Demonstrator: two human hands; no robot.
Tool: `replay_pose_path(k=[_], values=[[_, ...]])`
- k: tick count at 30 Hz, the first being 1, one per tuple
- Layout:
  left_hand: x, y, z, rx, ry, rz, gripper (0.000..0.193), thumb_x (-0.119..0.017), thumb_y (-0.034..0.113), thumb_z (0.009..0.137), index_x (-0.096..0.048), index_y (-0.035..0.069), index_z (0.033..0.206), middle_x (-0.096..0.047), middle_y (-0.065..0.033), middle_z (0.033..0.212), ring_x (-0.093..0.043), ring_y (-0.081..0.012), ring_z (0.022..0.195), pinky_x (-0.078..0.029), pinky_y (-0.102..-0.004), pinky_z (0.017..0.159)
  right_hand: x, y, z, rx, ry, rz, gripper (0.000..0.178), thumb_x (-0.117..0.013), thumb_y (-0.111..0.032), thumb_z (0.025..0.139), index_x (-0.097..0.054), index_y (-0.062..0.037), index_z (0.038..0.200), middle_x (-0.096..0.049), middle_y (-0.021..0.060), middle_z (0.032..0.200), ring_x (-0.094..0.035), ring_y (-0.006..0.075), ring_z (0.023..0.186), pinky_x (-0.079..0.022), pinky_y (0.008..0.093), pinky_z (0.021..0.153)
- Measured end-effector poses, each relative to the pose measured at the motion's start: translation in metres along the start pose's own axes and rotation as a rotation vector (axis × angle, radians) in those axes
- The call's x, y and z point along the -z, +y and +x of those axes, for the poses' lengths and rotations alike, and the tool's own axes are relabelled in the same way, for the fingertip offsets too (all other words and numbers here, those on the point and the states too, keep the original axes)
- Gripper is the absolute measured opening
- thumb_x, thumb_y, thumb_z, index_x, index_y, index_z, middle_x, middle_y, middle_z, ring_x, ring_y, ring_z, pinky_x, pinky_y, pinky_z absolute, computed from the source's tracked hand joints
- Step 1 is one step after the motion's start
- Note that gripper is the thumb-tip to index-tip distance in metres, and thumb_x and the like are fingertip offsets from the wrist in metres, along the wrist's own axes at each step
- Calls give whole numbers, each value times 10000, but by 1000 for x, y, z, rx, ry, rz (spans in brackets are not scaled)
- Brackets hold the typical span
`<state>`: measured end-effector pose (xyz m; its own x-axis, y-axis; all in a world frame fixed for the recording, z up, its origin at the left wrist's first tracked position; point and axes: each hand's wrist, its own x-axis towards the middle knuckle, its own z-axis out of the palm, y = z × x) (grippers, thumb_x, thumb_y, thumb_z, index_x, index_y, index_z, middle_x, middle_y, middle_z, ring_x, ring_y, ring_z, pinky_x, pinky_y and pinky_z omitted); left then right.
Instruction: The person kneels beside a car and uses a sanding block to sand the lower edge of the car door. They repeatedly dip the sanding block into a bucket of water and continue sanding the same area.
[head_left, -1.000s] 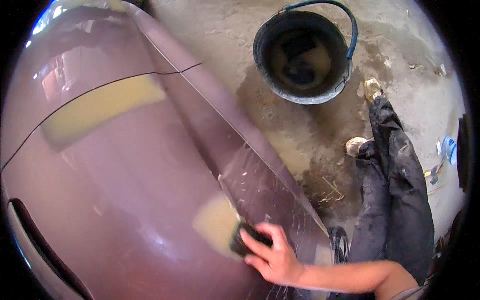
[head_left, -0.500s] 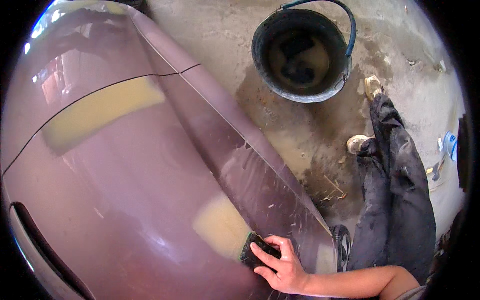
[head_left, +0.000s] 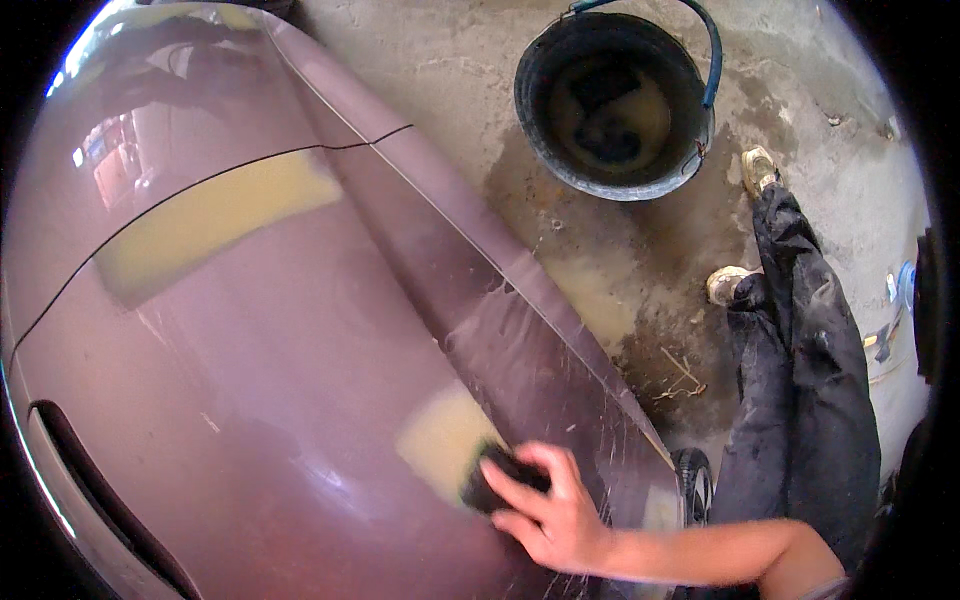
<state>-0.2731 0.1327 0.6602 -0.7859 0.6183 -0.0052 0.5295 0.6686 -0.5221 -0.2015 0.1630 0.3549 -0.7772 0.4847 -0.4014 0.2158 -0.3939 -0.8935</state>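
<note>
The black block [head_left: 508,480] has slid up the tan patch [head_left: 440,435], my right hand [head_left: 560,522] curled round it, left hand I can't tell; mauve car panel [head_left: 290,350], damp concrete floor [head_left: 590,270] alongside

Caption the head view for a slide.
Right hand holding a dark pad against a tan patch on a mauve car panel, bucket nearby.

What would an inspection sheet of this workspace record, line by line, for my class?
Surface: mauve car panel, curved, with yellowish patches.
Job's things: dark pad at the lower patch's edge.
Clutter: bucket holding murky liquid and dark items; twig-like scraps on damp floor.
Hands: right hand grips the pad; left hand not in view.
Cables: nothing seen.
Surroundings: car wheel, dark-trousered legs, pale shoes.
</note>
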Motion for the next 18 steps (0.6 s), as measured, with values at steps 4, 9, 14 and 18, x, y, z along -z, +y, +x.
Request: replay_pose_path(k=[4, 9, 14, 18], values=[[2, 11, 6, -45, -4, -55, 203, -616, 151, 926, -699, -5, 1026, -530, -210, 1099, -537, -336, 963, -448, -493, 857, -11, -2, 94, 48, 177, 21, 522, -701, -244, 865, -585, -180, 1370, -478, 213, 1197, -496, 372, 1066, -427, 421, 950], [-4, -9, 0, -130, 24, -158, 185, -579, 96, 916, -704, 2, 1016, -537, -214, 1080, -539, -337, 986, -450, -493, 869, 0, -11, -4, -4, -1, -11, 518, -707, -237, 868, -592, -190, 1371, -474, 200, 1205, -495, 343, 1074, -428, 425, 961], [-3, -4, 1, -106, 44, -115, 165, -587, 80, 910, -711, 17, 1000, -527, -227, 1100, -560, -343, 993, -492, -467, 836, -5, -12, 48, 74, 68, -5, 553, -723, -225, 850, -580, -193, 1384, -484, 213, 1192, -494, 363, 1063, -424, 429, 958], [-5, 7, 2, -52, 83, -91, 152, -627, 90, 890, -714, 15, 989, -528, -224, 1102, -577, -348, 953, -507, -454, 804, -4, -13, 71, 88, 91, -3, 547, -726, -222, 843, -591, -186, 1372, -486, 200, 1195, -493, 357, 1066, -416, 425, 963]])
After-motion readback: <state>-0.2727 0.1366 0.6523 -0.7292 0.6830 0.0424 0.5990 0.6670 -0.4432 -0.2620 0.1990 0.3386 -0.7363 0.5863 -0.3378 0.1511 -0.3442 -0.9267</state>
